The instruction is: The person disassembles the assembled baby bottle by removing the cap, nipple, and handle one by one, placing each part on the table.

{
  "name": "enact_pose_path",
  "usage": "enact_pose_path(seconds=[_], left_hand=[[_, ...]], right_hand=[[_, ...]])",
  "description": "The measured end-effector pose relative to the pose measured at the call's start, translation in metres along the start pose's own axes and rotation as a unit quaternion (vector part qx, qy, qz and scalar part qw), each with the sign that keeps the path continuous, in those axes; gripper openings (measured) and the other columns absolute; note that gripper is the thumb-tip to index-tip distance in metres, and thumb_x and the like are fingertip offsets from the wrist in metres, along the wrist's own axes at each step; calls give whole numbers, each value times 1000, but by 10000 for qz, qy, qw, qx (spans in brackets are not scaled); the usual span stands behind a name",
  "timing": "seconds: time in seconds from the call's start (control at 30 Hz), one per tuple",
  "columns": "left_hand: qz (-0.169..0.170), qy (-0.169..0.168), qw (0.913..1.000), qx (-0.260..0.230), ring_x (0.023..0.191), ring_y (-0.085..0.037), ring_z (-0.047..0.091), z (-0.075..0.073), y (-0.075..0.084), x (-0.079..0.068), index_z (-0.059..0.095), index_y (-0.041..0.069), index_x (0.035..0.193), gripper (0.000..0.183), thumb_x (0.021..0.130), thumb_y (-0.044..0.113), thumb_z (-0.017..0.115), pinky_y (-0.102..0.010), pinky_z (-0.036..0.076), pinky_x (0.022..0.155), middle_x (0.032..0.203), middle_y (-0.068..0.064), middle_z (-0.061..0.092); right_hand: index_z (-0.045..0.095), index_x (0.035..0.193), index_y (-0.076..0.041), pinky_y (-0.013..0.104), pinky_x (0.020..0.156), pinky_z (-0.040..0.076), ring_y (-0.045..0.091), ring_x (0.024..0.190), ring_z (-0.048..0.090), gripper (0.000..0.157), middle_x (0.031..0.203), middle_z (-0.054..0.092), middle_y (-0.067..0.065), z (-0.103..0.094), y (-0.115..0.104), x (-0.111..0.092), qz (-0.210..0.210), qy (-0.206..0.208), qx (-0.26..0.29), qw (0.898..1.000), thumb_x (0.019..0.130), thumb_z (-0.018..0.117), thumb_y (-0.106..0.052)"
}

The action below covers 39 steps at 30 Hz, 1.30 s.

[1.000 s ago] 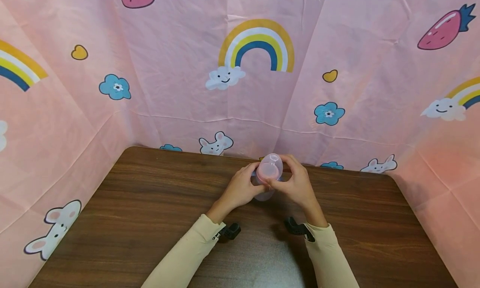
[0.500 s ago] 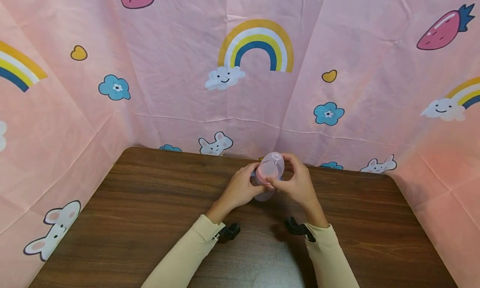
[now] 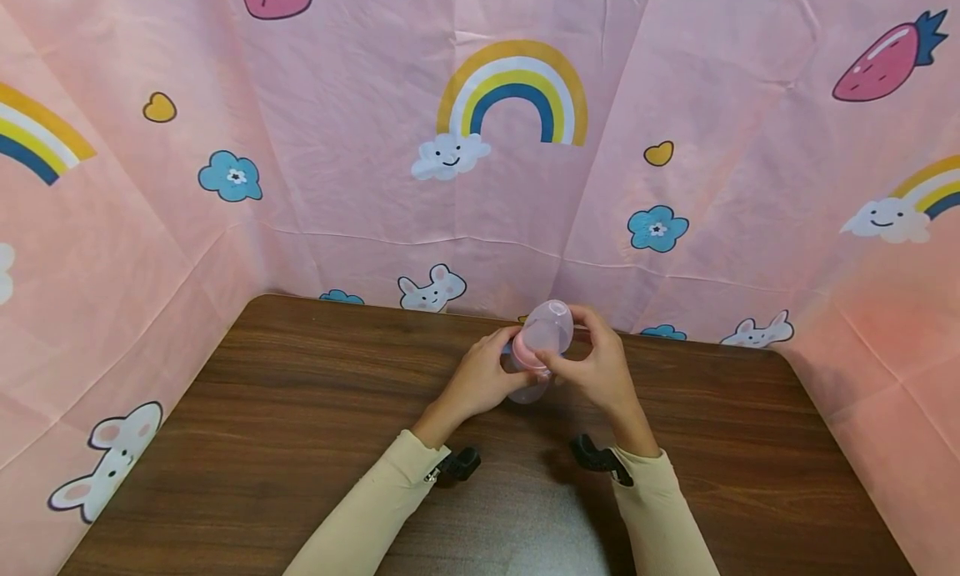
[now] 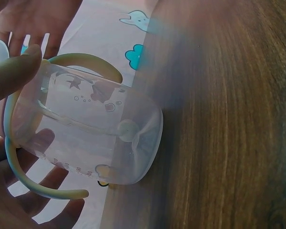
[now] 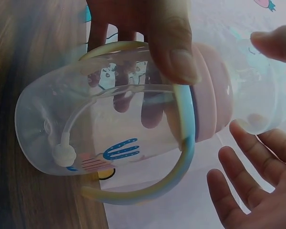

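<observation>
Graduation marks, too blurred to read, line the bottle near the table's far edge; left hand grips it between thumb and fingers, right hand grasps the clear cap.

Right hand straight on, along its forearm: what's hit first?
Apart from the clear cap it holds, the right hand would probably meet the pink cloth behind the table first; depth there is hard to judge.

Clear rounded plast. bottle: smooth, glossy. Pink ring-shaped plast. collar: semi-matt. Clear domed plast. cap: shiny. Brown flat wood-look worktop: w/ sheen. Pink hanging cloth sheet: matt, creased.
</observation>
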State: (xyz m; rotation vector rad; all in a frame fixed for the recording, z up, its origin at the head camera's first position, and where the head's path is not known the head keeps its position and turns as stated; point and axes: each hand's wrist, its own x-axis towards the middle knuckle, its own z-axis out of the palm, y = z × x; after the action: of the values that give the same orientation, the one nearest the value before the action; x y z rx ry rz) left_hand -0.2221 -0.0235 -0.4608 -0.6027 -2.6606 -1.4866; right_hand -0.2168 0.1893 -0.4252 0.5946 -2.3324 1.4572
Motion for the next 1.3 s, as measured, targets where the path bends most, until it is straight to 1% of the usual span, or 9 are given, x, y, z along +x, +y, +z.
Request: enact_pose_path(seconds=[0.07, 0.23, 0.3, 0.57, 0.73, 0.87, 1.0, 1.23, 1.3], left_hand=[[25, 10, 10000, 23, 137, -39, 60, 0, 0, 0, 59, 5, 153, 77, 92, 39, 91, -61, 49, 112, 149, -15, 65], [82, 34, 9999, 125, 133, -38, 62, 0, 0, 0, 61, 7, 152, 76, 92, 42, 92, -61, 51, 108, 145, -13, 68], [88, 30, 9999, 131, 133, -38, 62, 0, 0, 0, 61, 7, 152, 75, 92, 41, 92, -61, 51, 108, 145, -13, 68], [81, 29, 10000, 39, 135, -39, 61, 1, 0, 0, 60, 8, 153, 77, 91, 39, 93, -62, 49, 110, 147, -12, 67], [117, 49, 9999, -12, 133, -37, 62, 0, 0, 0, 61, 9, 152, 76, 90, 39, 94, -62, 50, 109, 145, -12, 68], [113, 31, 9999, -21, 132, -36, 63, 0, 0, 0, 61, 10, 153, 76, 91, 40, 93, -61, 51, 108, 144, -11, 69], [60, -19, 10000, -60, 133, -36, 62, 0, 0, 0, 60, 11, 154, 78, 91, 42, 93, -60, 51, 107, 147, -11, 67], [6, -24, 10000, -94, 135, -37, 61, 0, -1, 1, 59, 12, 155, 79, 90, 43, 93, -60, 50, 108, 148, -11, 67], [14, -14, 10000, -94, 135, -37, 61, 1, -1, 1, 59, 12, 155, 79, 90, 42, 94, -61, 50, 108, 147, -12, 67]], right_hand=[[67, 139, 0, 50, 102, 54, 31, 121, 65, 63, 132, 71, 14, 0, 0, 0, -26, 33, 24, 10000, 82, 94, -7], [67, 137, 2, 35, 100, 54, 28, 119, 65, 61, 130, 71, 14, -1, -1, 1, -58, 81, 91, 9999, 82, 94, -6], [67, 137, 2, 31, 99, 53, 28, 119, 65, 61, 130, 71, 14, -2, -2, 1, -42, 102, 109, 9999, 82, 93, -6], [67, 137, 3, 26, 99, 51, 27, 118, 64, 62, 130, 71, 15, -6, -3, 1, -49, 230, 89, 9997, 82, 93, -5], [66, 138, 4, 23, 98, 52, 27, 116, 65, 62, 131, 71, 17, -10, -1, 1, -119, 301, 94, 9994, 82, 92, -2], [66, 138, 5, 23, 98, 52, 25, 115, 65, 61, 131, 71, 18, -13, 0, 2, -146, 354, 105, 9992, 83, 91, 1], [66, 138, 5, 25, 99, 52, 22, 116, 63, 60, 131, 71, 18, -17, 0, 2, -44, 407, 128, 9991, 84, 91, 1], [66, 139, 3, 37, 102, 51, 20, 119, 60, 60, 131, 70, 16, -24, 0, 2, 206, 454, 191, 9986, 85, 91, -1], [65, 139, 3, 38, 101, 51, 20, 120, 60, 60, 132, 69, 17, -25, 0, 2, 277, 483, 153, 9983, 85, 91, -2]])
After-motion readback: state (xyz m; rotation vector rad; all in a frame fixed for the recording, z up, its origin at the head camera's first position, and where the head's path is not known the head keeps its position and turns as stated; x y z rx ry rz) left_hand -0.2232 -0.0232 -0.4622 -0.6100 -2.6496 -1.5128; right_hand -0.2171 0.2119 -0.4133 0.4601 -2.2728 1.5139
